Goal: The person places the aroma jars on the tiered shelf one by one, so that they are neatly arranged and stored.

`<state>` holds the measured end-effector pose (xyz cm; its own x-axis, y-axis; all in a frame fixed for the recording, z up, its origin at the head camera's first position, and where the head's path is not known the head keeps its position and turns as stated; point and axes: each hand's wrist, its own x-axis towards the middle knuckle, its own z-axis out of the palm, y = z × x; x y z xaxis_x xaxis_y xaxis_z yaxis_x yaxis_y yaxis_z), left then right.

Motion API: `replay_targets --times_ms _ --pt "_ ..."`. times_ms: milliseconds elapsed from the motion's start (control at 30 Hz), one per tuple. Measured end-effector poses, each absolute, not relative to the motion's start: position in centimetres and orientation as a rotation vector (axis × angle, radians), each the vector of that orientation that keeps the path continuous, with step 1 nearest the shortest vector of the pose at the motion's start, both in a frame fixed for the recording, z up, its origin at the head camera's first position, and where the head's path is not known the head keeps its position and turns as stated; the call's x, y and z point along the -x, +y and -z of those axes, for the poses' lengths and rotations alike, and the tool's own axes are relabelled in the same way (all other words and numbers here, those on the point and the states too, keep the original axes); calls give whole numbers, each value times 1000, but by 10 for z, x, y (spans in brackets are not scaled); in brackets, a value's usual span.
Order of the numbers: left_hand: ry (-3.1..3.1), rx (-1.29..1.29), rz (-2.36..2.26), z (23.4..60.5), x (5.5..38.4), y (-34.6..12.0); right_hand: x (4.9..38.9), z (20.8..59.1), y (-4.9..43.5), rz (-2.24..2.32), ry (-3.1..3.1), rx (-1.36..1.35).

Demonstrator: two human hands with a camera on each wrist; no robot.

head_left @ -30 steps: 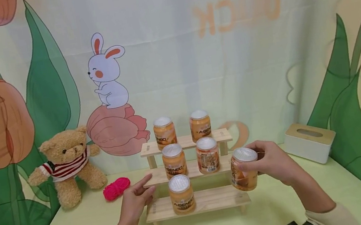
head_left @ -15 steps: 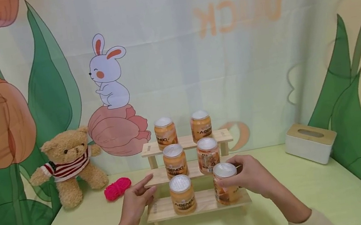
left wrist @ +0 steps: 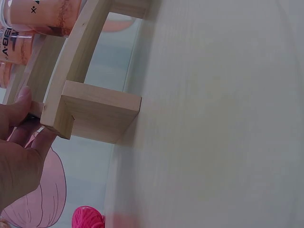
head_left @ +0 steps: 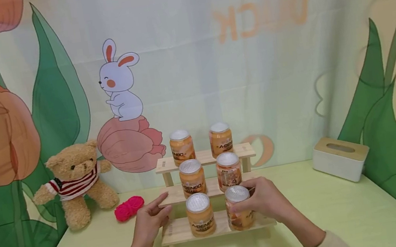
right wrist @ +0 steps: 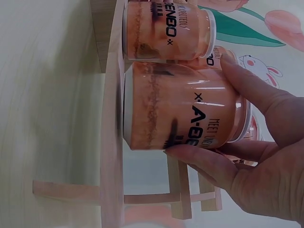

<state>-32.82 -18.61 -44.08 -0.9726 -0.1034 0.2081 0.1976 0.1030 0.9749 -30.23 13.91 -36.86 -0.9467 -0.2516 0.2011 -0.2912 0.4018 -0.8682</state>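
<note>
My right hand [head_left: 265, 201] grips an orange can [head_left: 239, 213] with a silvery lid, thumb on one side and fingers on the other. The can stands upright at the lowest step of a three-step wooden rack [head_left: 175, 229]. In the right wrist view, its base [right wrist: 128, 107] is right at the board, beside another orange can [right wrist: 166, 31]. To its left in the head view is that front can [head_left: 201, 219]. My left hand [head_left: 149, 222] holds the left end of the middle step between thumb and fingers; the left wrist view shows the fingertips [left wrist: 45, 137] at the wood.
Two cans stand on the middle step, one a labelled can [head_left: 229, 174], and two on the top step, one a can [head_left: 221, 139]. Left are a teddy bear [head_left: 77, 180] and pink yarn [head_left: 129, 208]. A tissue box [head_left: 338, 162] sits right, before a printed curtain [head_left: 273, 86].
My right hand has carried the can leftward and down, from beyond the rack's right end onto the lowest step beside the other can. The left hand has stayed at the rack.
</note>
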Motion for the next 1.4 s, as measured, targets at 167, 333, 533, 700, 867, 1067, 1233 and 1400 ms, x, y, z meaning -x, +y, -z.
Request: replay_targets --times_ms 167,333,533,700,867,1067,1233,1400 --pt "-2162 88 1947 441 328 -185 303 370 135 -1523 -2626 -430" --pt "-2166 84 1948 441 328 -185 304 372 131 -1466 -2636 -393" --pt "-2164 84 1959 441 328 -185 305 373 128 -1442 -2642 -358" --pt "-2164 86 1961 440 328 -185 304 373 125 -1420 -2646 -339" --pt "-2159 83 1967 441 328 -185 303 372 123 -1373 -2655 -347" --pt "-2162 78 1965 440 327 -185 302 372 121 -1344 -2647 -339" --pt "-2167 77 1955 440 327 -185 303 374 121 -1329 -2628 -346" --pt "-2177 72 1941 440 326 -185 304 375 121 -1321 -2618 -350"
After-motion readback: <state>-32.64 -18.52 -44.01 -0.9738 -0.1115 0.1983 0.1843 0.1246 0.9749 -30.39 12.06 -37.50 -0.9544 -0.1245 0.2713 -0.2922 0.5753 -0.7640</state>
